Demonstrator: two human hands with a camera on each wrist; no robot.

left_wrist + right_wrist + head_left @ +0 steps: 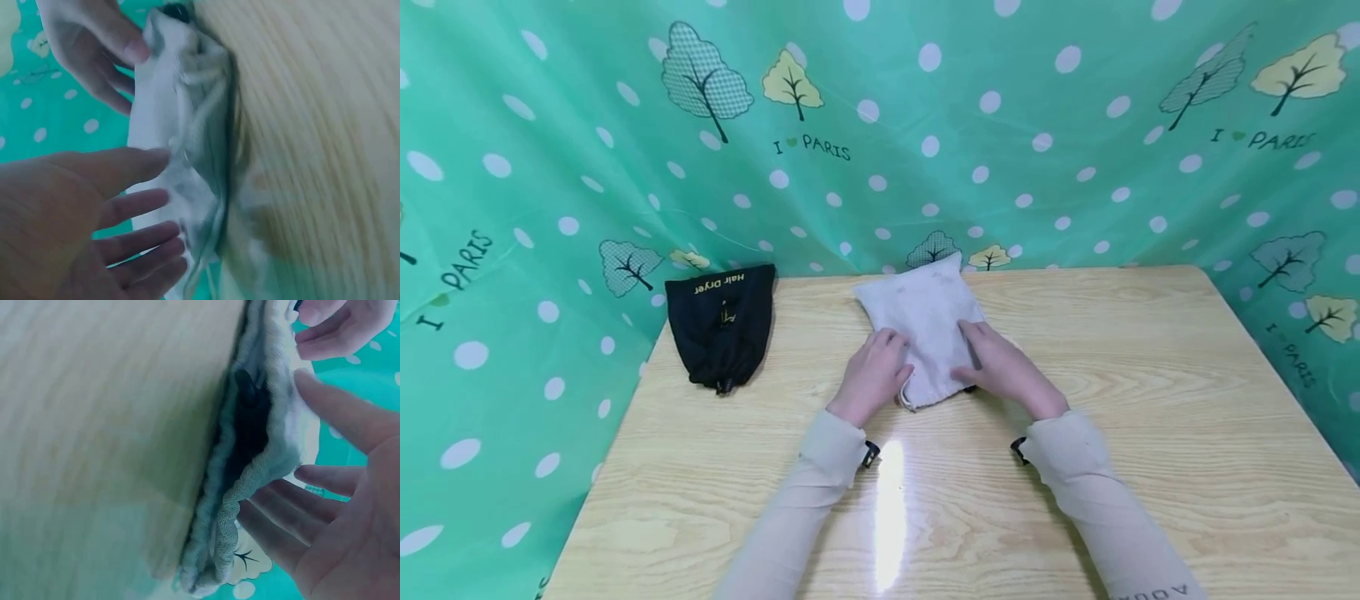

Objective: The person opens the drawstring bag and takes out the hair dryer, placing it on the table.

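A pale grey cloth drawstring bag lies near the table's back edge, its gathered mouth toward me. At its left side my left hand touches the cloth with extended fingers, the thumb over the near edge. My right hand is at the right side, thumb and fingers spread against the bag. In the right wrist view the bag's mouth gapes, and a dark thing shows inside; its kind is not clear. A bit of cord hangs at the mouth's left corner.
To the left on the wooden table lies a black drawstring pouch lettered "Hair Dryer". A green dotted cloth hangs behind the table and along both sides.
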